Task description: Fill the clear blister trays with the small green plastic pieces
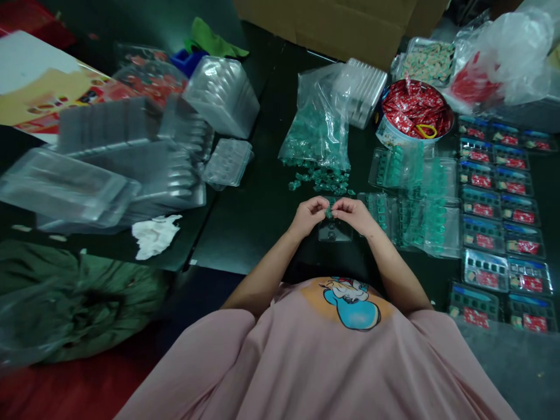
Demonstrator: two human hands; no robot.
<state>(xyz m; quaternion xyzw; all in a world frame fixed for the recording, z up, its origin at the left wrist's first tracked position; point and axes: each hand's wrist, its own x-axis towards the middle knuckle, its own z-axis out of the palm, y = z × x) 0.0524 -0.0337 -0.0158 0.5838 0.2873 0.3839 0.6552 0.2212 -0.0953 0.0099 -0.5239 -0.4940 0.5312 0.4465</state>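
Dark green tabletop [231, 233] stretches beneath stacked clear trays [149, 169], a bag of green pieces [317, 125] and a round tin of red packets [415, 111]. Just below the loose pieces [326, 178] spilled from the bag, the left hand [311, 214] and right hand [352, 214] nearly meet, fingers curled and fingertips pinched together on a small green piece [329, 213]. It sits between them, over the upper part of a clear plastic tray [335, 232].
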